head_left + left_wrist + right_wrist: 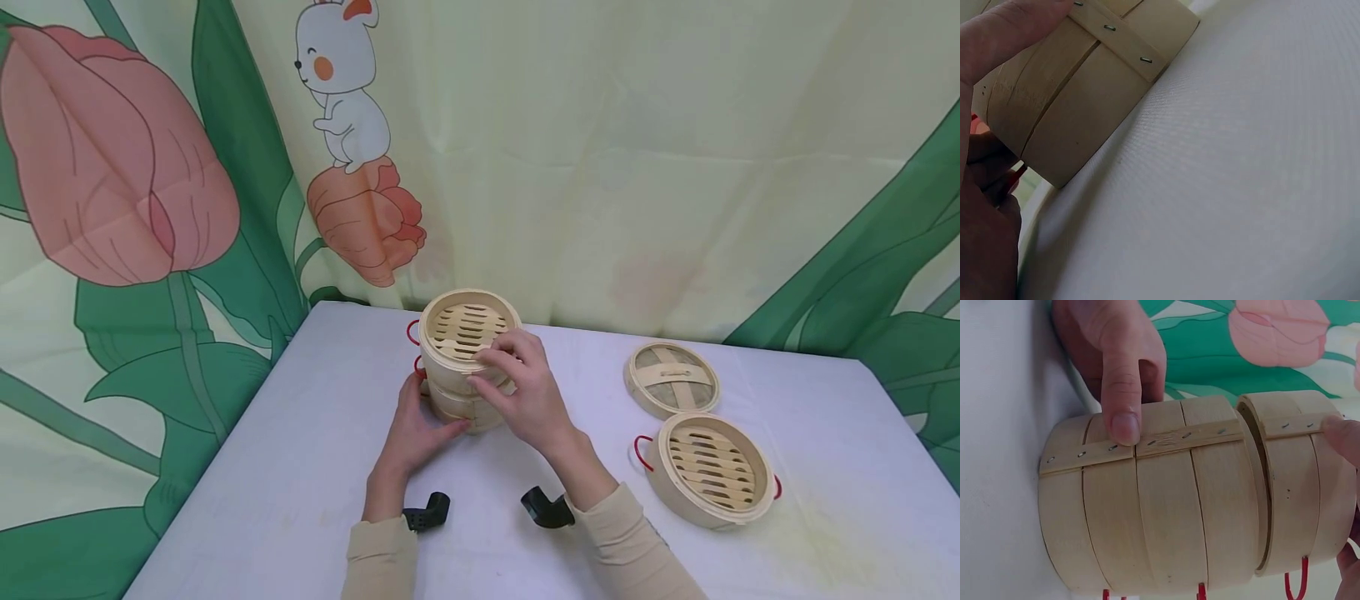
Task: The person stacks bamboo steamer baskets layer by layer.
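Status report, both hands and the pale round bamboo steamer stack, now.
Left hand gripping lower tiers. Right hand pinching top tier, gap showing beneath. Round bamboo lid, red-handled spare tier: clear, at right.

The head view looked forward and down over the worktop, far enough back to take in both forearms, the bamboo steamer stack and the printed curtain behind. The left wrist view sat close and low, steeply tilted, facing the stack's base. The right wrist view, also close, lay turned sideways, the worktop at its left edge. Both wrist views shared the stack's stapled side and the left hand's thumb.
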`<state>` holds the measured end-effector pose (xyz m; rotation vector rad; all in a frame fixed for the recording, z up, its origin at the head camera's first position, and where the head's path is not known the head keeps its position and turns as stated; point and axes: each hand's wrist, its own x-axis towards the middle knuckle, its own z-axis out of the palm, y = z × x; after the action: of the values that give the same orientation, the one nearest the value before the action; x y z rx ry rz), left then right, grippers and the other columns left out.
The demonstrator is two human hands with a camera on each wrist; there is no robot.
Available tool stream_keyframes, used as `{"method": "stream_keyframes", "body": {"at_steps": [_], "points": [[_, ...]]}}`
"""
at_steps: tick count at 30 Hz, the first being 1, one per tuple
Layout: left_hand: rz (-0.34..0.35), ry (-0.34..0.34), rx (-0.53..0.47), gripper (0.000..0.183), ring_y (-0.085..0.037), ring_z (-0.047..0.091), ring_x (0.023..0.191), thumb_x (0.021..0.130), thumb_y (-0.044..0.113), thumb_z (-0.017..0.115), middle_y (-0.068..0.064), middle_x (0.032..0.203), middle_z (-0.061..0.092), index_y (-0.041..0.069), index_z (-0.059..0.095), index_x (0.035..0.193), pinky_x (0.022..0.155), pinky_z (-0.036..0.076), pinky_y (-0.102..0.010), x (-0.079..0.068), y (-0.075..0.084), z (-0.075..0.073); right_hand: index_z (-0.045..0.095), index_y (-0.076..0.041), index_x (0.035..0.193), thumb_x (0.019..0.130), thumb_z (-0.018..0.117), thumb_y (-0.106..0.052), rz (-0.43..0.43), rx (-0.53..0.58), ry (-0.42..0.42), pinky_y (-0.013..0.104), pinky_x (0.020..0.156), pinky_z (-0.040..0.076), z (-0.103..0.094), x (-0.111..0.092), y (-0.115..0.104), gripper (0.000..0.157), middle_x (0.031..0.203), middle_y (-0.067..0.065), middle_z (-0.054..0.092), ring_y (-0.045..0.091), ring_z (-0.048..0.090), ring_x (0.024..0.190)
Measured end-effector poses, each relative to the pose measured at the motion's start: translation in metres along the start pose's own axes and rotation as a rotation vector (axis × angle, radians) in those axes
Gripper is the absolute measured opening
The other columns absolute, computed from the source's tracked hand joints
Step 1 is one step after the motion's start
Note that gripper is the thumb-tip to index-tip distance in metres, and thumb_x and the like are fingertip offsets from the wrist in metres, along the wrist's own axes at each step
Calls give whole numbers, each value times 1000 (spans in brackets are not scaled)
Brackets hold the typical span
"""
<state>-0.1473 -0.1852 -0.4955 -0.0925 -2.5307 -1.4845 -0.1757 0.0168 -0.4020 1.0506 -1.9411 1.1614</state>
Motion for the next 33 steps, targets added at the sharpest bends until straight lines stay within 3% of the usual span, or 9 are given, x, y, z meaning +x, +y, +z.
{"method": "stream_keyframes", "body": {"at_steps": [13, 23, 33], "points": [[-23, -5, -1, 109, -30, 36, 139, 71, 31, 93, -15, 150, 36, 4, 28, 154, 114, 29, -52, -1, 2, 1, 72, -4, 97, 75, 87, -3, -6, -14, -34, 43, 92, 42, 0, -4, 1, 27, 99, 9, 56, 33, 50, 106], [0, 2, -6, 107, -29, 40, 135, 70, 30, 93, -15, 147, 39, 4, 30, 152, 113, 31, -51, 0, 1, 1, 72, -4, 98, 75, 88, -5, 3, -22, -54, 43, 95, 42, 0, -6, 2, 28, 101, 8, 57, 34, 50, 108], [4, 8, -1, 109, -29, 41, 133, 69, 30, 93, -15, 146, 40, 3, 29, 152, 113, 32, -49, 0, -1, 0, 72, -4, 101, 79, 85, -7, 55, -15, -88, 42, 98, 41, 0, -7, 1, 25, 102, 8, 56, 32, 48, 112]]}}
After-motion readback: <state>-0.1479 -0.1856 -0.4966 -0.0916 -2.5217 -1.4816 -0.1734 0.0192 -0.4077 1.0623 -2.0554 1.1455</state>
